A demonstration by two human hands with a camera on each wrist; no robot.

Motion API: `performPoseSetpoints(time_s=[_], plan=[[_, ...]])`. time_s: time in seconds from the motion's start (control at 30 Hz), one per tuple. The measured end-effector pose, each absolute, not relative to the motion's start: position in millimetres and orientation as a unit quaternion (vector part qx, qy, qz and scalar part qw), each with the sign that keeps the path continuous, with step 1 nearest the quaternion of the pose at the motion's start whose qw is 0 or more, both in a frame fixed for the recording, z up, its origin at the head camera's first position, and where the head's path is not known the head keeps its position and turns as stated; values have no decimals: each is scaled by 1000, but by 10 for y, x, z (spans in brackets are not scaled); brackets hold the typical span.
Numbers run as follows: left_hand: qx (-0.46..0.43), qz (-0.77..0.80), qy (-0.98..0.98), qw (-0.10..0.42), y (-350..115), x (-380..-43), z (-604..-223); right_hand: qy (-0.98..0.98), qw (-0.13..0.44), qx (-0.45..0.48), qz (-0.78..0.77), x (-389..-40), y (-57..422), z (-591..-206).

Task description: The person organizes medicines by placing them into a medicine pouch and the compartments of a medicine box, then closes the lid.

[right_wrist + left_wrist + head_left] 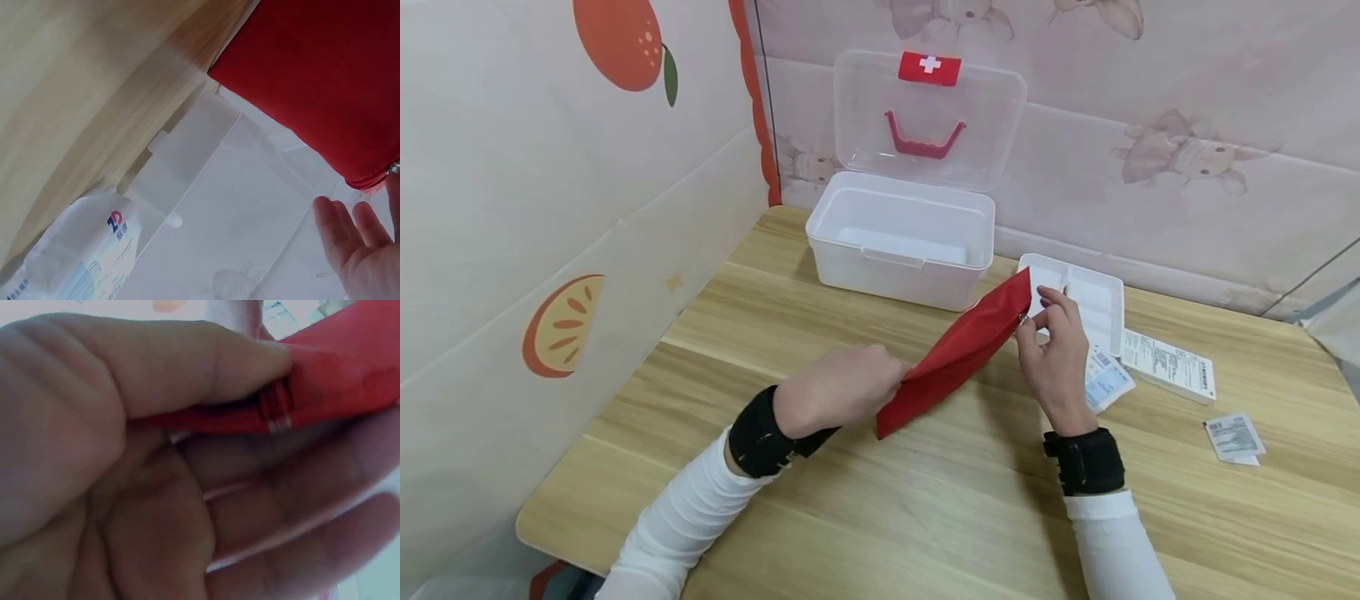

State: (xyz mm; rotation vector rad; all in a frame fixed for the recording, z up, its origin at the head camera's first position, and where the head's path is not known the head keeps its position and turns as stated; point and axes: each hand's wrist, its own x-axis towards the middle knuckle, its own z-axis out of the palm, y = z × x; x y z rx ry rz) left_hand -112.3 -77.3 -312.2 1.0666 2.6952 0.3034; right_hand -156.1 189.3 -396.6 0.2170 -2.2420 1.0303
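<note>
A red zip pouch (958, 346) is held tilted above the table between both hands. My left hand (842, 387) grips its near left end; in the left wrist view the thumb (206, 365) lies on top of the red fabric (337, 381) and the fingers spread beneath. At the far right corner, my right hand (1054, 354) pinches the small metal zipper pull (1022, 319). The right wrist view shows that zipper pull (392, 167) at the pouch's corner, with the other fingers (340, 228) held off the fabric. The pouch's inside is hidden.
Behind the pouch stands a white first-aid box (895, 279), its clear lid (857, 108) raised against the wall. To its right are a white divided tray (1101, 292), a blue-white packet (1107, 382), a flat printed box (1172, 367) and small sachets (1234, 437).
</note>
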Motion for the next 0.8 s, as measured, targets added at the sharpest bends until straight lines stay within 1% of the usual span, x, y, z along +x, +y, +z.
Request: performPoseSetpoints(time_s=[0.07, 0.23, 0.3, 0.37, 0.53, 0.67, 0.8], plan=[[351, 114, 925, 91, -768, -1145, -3141, -853, 327, 88, 396, -1554, 1883, -3972], [330, 115, 937, 4, -695, -1193, -3197, -850, 320, 100, 407, -1520, 1830, -3957], [322, 116, 939, -20, -646, -1223, -3211, -852, 312, 105, 408, -1500, 1794, -3943], [316, 119, 941, -33, -591, -1259, -3214, -854, 304, 112, 407, -1482, 1756, -3931], [299, 112, 947, -37, -490, -1350, -3207, -854, 303, 119, 406, -1451, 1683, -3921], [281, 95, 953, -68, -462, -1426, -3217, -851, 316, 116, 404, -1444, 1645, -3913], [270, 75, 954, -108, -457, -1496, -3251, -859, 305, 112, 395, -1400, 1584, -3889]])
